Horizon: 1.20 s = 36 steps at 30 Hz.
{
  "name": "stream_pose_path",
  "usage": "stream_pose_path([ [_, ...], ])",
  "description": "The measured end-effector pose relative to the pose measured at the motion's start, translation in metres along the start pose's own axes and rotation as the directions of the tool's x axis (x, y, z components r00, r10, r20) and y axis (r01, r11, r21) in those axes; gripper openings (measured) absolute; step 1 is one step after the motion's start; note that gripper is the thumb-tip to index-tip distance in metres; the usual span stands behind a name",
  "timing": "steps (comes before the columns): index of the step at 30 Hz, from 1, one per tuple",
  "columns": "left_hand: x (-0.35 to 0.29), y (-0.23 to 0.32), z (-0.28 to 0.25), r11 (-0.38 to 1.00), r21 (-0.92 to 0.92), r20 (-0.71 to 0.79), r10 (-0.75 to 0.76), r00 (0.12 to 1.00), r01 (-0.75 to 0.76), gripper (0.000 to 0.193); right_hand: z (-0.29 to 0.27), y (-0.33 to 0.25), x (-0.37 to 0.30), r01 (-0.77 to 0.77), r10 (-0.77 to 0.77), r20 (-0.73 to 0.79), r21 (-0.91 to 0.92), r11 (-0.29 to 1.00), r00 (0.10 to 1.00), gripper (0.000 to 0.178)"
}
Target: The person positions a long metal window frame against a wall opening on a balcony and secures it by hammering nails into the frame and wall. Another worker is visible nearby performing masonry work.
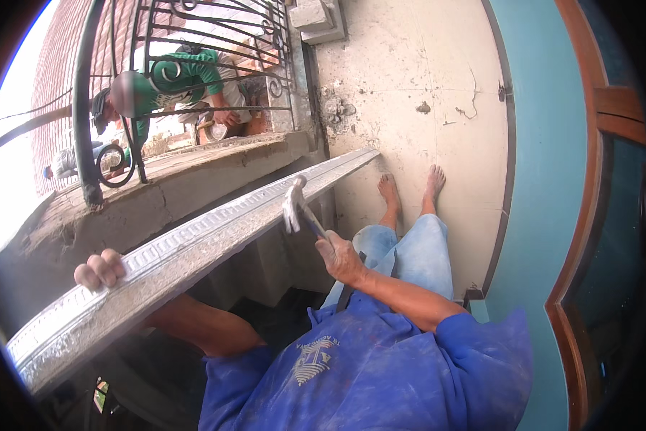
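From my remote seat, the long pale strip of moulding (193,255) starts at the lower left and slants up toward the middle. My left hand (100,270) has its fingers curled over the strip's far edge, gripping it, with the forearm passing underneath. Beyond it are a dark metal railing (86,108) and a worn concrete ledge (193,171); past the bars a co-worker in green (183,77) bends forward. At centre, a hammer (293,208) has its head over the strip; I cannot tell whether they touch. My right hand (341,258) is closed around its handle. Rightward come bare feet (433,184) on a pale floor (402,65), a teal wall (542,179) and a brown wooden frame (594,144).
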<state>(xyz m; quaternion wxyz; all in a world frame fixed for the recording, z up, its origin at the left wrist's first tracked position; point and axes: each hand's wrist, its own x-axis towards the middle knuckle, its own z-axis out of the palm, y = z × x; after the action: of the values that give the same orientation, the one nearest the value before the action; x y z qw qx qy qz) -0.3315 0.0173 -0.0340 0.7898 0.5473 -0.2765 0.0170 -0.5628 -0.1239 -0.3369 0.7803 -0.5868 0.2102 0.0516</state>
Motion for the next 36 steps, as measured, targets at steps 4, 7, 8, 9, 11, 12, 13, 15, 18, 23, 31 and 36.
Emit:
stream_pose_path([
  [4, -0.004, -0.017, 0.02, 0.995, 0.028, -0.019, 0.094, 0.995, -0.094, 0.051, -0.01, -0.042, -0.006, 0.444, -0.416, 0.225, -0.092, 0.891, 0.881, 0.035],
  [7, 0.001, -0.025, 0.032, 0.991, 0.031, 0.038, 0.128, 0.991, -0.129, 0.047, -0.026, -0.06, 0.0, 0.619, -0.587, 0.198, -0.196, 0.761, 0.785, 0.033],
  [8, 0.0, -0.028, 0.037, 0.989, 0.027, 0.012, 0.145, 0.989, -0.146, 0.047, -0.029, -0.066, 0.001, 0.606, -0.577, 0.184, -0.217, 0.766, 0.795, 0.033],
  [9, -0.001, -0.031, 0.042, 0.987, 0.023, -0.017, 0.159, 0.987, -0.159, 0.047, -0.029, -0.072, 0.003, 0.597, -0.576, 0.157, -0.228, 0.769, 0.802, 0.033],
  [11, -0.002, -0.034, 0.052, 0.985, 0.002, -0.065, 0.173, 0.983, -0.173, 0.047, -0.028, -0.084, 0.007, 0.625, -0.616, 0.113, -0.207, 0.753, 0.779, 0.033],
  [12, -0.003, -0.034, 0.058, 0.985, -0.003, -0.088, 0.171, 0.981, -0.172, 0.048, -0.026, -0.09, 0.01, 0.655, -0.649, 0.094, -0.169, 0.737, 0.755, 0.033],
  [13, -0.002, -0.034, 0.063, 0.987, -0.004, -0.112, 0.16, 0.981, -0.162, 0.048, -0.024, -0.094, 0.013, 0.682, -0.677, 0.086, -0.123, 0.721, 0.731, 0.033],
  [15, -0.002, -0.035, 0.075, 0.988, 0.07, -0.196, 0.15, 0.969, -0.138, 0.051, -0.026, -0.098, 0.017, 0.693, -0.695, 0.11, -0.276, 0.666, 0.711, 0.033],
  [18, -0.001, -0.037, 0.089, 0.966, 0.226, -0.28, 0.186, 0.942, -0.124, 0.052, -0.04, -0.094, 0.01, 0.617, -0.601, 0.185, -0.408, 0.673, 0.778, 0.034],
  [23, 0.009, -0.039, 0.102, 0.981, 0.165, -0.312, 0.153, 0.938, -0.105, 0.048, -0.058, -0.079, -0.015, 0.555, -0.562, 0.086, -0.334, 0.762, 0.823, 0.035],
  [31, 0.018, -0.051, 0.112, 0.886, 0.435, -0.333, 0.323, 0.886, -0.16, 0.043, -0.05, -0.065, -0.001, 0.426, -0.481, 0.083, -0.61, 0.668, 0.873, 0.041],
  [36, 0.023, -0.048, 0.11, 0.938, 0.315, -0.297, 0.245, 0.923, -0.148, 0.035, -0.051, -0.064, -0.014, 0.58, -0.622, 0.037, -0.409, 0.705, 0.782, 0.033],
])
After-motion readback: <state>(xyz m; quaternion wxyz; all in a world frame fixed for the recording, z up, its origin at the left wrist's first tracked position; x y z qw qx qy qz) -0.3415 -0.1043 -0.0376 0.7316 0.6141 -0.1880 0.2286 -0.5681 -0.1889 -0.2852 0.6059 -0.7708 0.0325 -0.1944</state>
